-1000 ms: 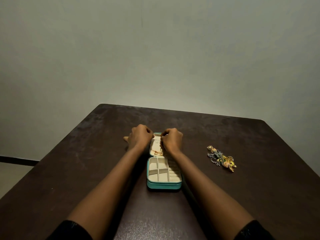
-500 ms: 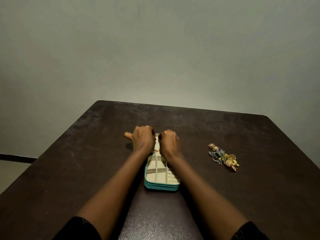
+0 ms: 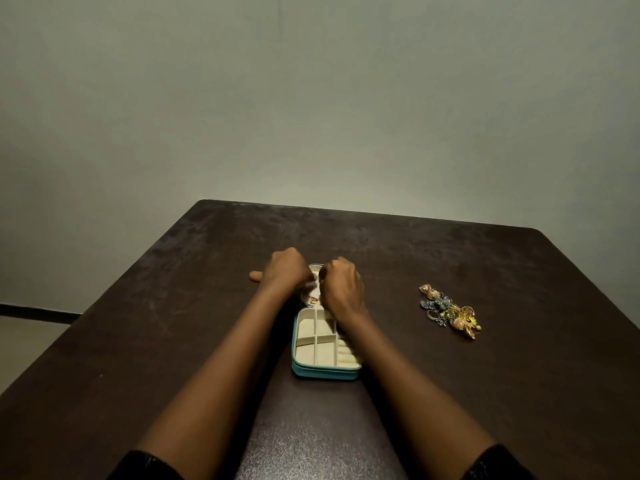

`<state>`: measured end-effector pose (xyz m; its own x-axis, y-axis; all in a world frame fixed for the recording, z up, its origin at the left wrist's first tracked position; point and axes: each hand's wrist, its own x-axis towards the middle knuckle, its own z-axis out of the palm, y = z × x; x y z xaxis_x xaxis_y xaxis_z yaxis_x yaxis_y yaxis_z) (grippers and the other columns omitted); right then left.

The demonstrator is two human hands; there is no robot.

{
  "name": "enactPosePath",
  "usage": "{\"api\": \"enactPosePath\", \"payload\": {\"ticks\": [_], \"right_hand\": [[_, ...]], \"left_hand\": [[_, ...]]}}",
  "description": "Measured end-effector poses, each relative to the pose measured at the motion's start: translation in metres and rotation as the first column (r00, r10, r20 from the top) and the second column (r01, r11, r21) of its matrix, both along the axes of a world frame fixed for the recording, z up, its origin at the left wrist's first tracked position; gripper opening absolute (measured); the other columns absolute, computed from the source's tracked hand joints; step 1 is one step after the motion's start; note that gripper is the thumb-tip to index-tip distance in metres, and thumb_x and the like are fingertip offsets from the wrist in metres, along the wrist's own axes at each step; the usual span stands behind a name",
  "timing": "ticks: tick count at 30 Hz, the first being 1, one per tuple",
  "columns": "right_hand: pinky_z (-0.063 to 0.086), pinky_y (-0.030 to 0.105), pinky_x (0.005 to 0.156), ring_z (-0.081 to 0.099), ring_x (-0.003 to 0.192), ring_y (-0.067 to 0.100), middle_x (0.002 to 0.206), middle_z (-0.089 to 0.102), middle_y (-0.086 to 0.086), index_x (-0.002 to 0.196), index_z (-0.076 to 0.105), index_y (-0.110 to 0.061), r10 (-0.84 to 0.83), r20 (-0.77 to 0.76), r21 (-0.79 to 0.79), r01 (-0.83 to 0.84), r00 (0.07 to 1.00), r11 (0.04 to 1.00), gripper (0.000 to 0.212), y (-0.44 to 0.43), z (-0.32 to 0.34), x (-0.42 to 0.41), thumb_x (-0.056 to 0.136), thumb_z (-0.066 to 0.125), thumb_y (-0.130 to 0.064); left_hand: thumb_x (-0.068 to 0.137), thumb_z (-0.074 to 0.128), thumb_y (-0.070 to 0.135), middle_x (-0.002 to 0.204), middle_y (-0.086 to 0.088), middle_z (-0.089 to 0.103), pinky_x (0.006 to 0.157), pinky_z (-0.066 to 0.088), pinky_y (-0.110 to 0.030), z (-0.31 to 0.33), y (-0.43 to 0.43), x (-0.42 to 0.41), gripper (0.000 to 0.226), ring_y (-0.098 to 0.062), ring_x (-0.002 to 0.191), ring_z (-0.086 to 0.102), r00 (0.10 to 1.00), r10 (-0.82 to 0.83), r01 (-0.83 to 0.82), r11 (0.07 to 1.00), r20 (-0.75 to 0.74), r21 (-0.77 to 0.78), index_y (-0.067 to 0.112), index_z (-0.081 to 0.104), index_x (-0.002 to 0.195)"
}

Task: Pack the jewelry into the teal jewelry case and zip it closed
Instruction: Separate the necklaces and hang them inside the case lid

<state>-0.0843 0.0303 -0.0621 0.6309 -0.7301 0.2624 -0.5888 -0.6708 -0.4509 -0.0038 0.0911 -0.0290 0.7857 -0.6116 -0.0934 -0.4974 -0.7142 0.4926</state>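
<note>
Teal case (image 3: 325, 374) well inside table (image 3: 467, 393) edges, jewelry (image 3: 448, 311) apart on right

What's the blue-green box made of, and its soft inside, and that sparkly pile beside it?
The teal jewelry case looks like smooth faux leather: even colour, faint sheen, rounded edge. Its cream lining seems velvety fabric, matte. The jewelry pile looks like gold- and silver-toned metal with green and bluish beads; it glints. Real gold or plated, I cannot tell.

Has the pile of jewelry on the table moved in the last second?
No. The pile of jewelry keeps its spot relative to the far right corner of the table; only the view shifted.
</note>
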Motion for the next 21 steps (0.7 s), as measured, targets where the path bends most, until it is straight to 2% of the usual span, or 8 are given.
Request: {"api": "enactPosePath", "payload": {"ticks": [2,3,9,11,13,15,18,21], "right_hand": [[0.051,0.038,0.076,0.061,0.093,0.035,0.104,0.061,0.017,0.098,0.069,0.0,-0.011,0.028,0.012,0.011,1.0,1.0,0.027,-0.001,-0.001,0.001,0.087,0.045,-0.001],[0.052,0.039,0.077,0.061,0.093,0.035,0.104,0.061,0.017,0.097,0.069,0.001,-0.014,0.04,0.017,0.013,0.999,1.0,0.027,-0.001,-0.002,0.002,0.086,0.045,0.0],[0.052,0.043,0.078,0.06,0.092,0.032,0.101,0.062,0.016,0.095,0.071,-0.001,-0.002,0.151,0.031,-0.002,0.989,1.0,0.026,0.0,-0.001,-0.001,0.083,0.049,0.006],[0.051,0.037,0.078,0.06,0.094,0.03,0.102,0.064,0.015,0.097,0.072,-0.004,0.001,0.186,0.069,-0.015,0.982,0.997,0.026,-0.002,0.0,-0.001,0.083,0.052,0.005],[0.047,0.031,0.074,0.062,0.092,0.029,0.1,0.065,0.013,0.097,0.073,-0.007,0.004,0.228,0.09,-0.025,0.974,0.996,0.024,-0.003,0.0,-0.002,0.083,0.056,0.002],[0.045,0.028,0.071,0.062,0.091,0.027,0.097,0.066,0.012,0.097,0.074,-0.008,0.014,0.274,0.083,-0.038,0.962,0.996,0.02,-0.002,0.002,-0.005,0.083,0.06,-0.001],[0.044,0.026,0.072,0.063,0.088,0.025,0.095,0.068,0.014,0.096,0.074,-0.005,0.093,0.349,0.023,-0.108,0.932,0.994,0.017,0.0,0.007,-0.015,0.081,0.066,-0.004],[0.045,0.02,0.075,0.066,0.086,0.023,0.095,0.071,0.013,0.094,0.074,-0.002,0.166,0.426,-0.027,-0.172,0.889,0.985,0.017,0.001,0.012,-0.026,0.077,0.068,-0.001]], "left_hand": [[0.09,0.057,0.026,0.111,-0.013,0.065,0.085,0.047,-0.034,-0.006,0.003,0.007,0.022,-0.029,0.099,0.06,0.995,0.045,-0.058,0.986,-0.086,-0.155,0.013,0.072,0.099],[0.093,0.053,0.027,0.115,-0.016,0.063,0.085,0.046,-0.033,-0.009,0.004,0.008,0.027,-0.032,0.103,0.059,0.991,0.063,-0.083,0.981,-0.116,-0.176,0.01,0.07,0.104],[0.099,0.035,0.038,0.134,-0.025,0.049,0.1,0.038,-0.036,-0.015,0.006,0.0,0.051,-0.035,0.128,0.042,0.953,0.035,-0.057,0.996,-0.302,-0.064,-0.002,0.057,0.122],[0.099,0.035,0.034,0.133,-0.026,0.05,0.102,0.04,-0.038,-0.014,0.008,-0.001,0.049,-0.035,0.124,0.047,0.918,0.026,-0.076,0.991,-0.396,-0.112,-0.004,0.055,0.123],[0.099,0.037,0.019,0.107,-0.025,0.064,0.084,0.05,-0.041,-0.014,0.012,-0.002,0.037,-0.032,0.094,0.061,0.813,-0.041,-0.152,0.948,-0.58,-0.279,-0.009,0.06,0.107],[0.098,0.036,0.008,0.084,-0.018,0.062,0.066,0.049,-0.037,-0.011,0.016,-0.005,0.026,-0.026,0.074,0.059,0.661,-0.116,-0.274,0.882,-0.742,-0.382,-0.004,0.058,0.097],[0.1,0.035,0.012,0.086,-0.014,0.062,0.064,0.053,-0.035,-0.013,0.024,-0.007,0.024,-0.025,0.077,0.06,0.466,-0.3,-0.395,0.771,-0.832,-0.499,0.004,0.058,0.101],[0.101,0.035,0.018,0.09,-0.014,0.064,0.066,0.058,-0.034,-0.024,0.026,-0.01,0.026,-0.024,0.08,0.063,0.332,-0.501,-0.501,0.625,-0.8,-0.599,0.007,0.058,0.097]]}}
